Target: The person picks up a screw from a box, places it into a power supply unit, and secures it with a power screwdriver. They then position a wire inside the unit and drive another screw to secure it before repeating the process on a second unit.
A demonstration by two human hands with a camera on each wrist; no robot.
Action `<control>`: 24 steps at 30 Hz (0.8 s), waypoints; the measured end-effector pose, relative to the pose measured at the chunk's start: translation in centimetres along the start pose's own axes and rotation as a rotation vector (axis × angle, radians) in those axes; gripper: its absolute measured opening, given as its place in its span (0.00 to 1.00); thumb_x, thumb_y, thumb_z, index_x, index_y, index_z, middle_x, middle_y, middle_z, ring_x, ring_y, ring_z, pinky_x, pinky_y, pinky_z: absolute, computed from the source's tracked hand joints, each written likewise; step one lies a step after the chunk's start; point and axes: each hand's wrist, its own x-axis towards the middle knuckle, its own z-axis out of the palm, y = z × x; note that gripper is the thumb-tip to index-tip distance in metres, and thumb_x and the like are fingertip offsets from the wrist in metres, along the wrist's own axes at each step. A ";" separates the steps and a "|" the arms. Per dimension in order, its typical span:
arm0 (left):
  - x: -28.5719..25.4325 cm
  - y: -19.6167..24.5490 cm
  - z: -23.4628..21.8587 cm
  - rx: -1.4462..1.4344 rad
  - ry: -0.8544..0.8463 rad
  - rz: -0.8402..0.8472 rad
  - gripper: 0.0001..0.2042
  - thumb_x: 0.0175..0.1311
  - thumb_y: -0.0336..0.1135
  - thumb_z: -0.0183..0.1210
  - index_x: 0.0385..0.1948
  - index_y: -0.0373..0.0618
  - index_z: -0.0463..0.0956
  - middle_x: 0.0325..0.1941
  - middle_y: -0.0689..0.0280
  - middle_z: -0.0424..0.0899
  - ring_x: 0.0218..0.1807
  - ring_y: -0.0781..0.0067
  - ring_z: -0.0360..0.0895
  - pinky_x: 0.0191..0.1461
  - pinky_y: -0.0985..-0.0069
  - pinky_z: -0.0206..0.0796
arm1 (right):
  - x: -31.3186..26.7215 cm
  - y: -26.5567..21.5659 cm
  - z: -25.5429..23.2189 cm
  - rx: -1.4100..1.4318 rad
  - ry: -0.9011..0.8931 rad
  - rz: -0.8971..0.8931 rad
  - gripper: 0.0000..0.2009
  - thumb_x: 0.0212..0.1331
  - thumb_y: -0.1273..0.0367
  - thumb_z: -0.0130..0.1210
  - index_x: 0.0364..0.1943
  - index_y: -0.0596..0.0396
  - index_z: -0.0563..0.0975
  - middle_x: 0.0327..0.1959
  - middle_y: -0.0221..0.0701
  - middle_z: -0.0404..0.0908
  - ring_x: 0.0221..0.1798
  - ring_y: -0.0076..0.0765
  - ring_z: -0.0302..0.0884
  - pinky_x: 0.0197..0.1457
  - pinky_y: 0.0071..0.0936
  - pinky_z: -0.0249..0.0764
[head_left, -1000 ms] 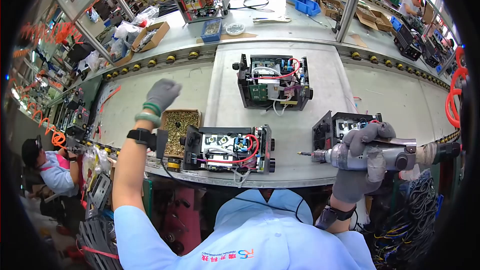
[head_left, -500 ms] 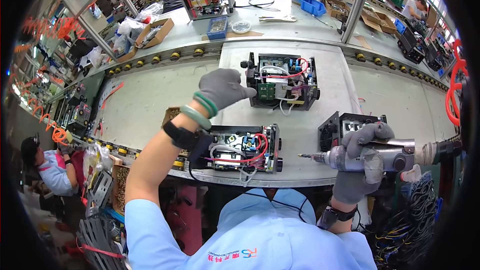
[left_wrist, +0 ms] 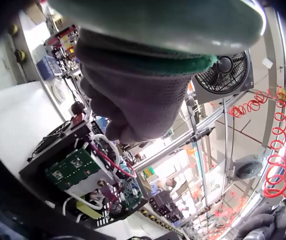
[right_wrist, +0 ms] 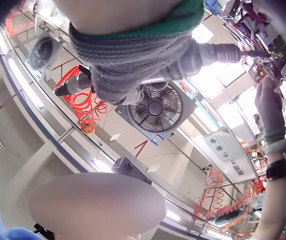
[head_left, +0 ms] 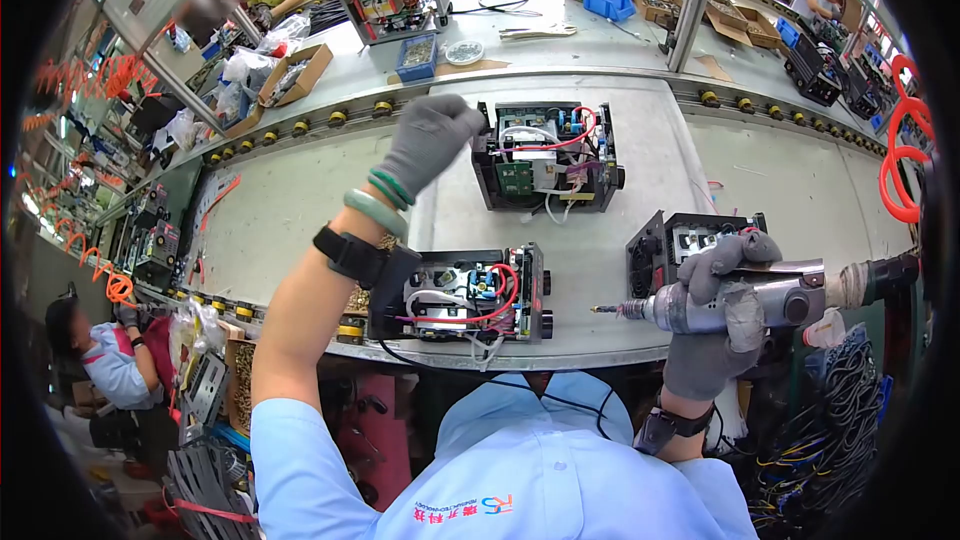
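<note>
Open-sided electronics chassis (head_left: 548,158) sits toward the table's (head_left: 590,240) far edge, the left hand (head_left: 430,140) bent at its far-left corner, its hold impossible to tell, while the right hand (head_left: 741,318) clenches a silver power driver (head_left: 790,300)! There's bare tabletop before the near-edge left unit (head_left: 455,300) and right unit (head_left: 648,262); upside-down Chinese characters (head_left: 437,513) mark the shirt (head_left: 530,465), and both wrist views add an overhead box fan (right_wrist: 154,108).
</note>
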 end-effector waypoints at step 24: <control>-9.9 -3.3 -10.2 -0.596 0.128 -0.493 0.12 0.66 0.40 0.52 0.39 0.41 0.76 0.13 0.82 0.53 0.12 0.91 0.47 0.15 0.86 0.37 | 8.1 4.9 2.7 -0.275 -0.427 0.872 0.14 0.50 0.68 0.58 0.41 0.59 0.76 0.33 0.33 0.79 0.29 0.25 0.74 0.34 0.23 0.72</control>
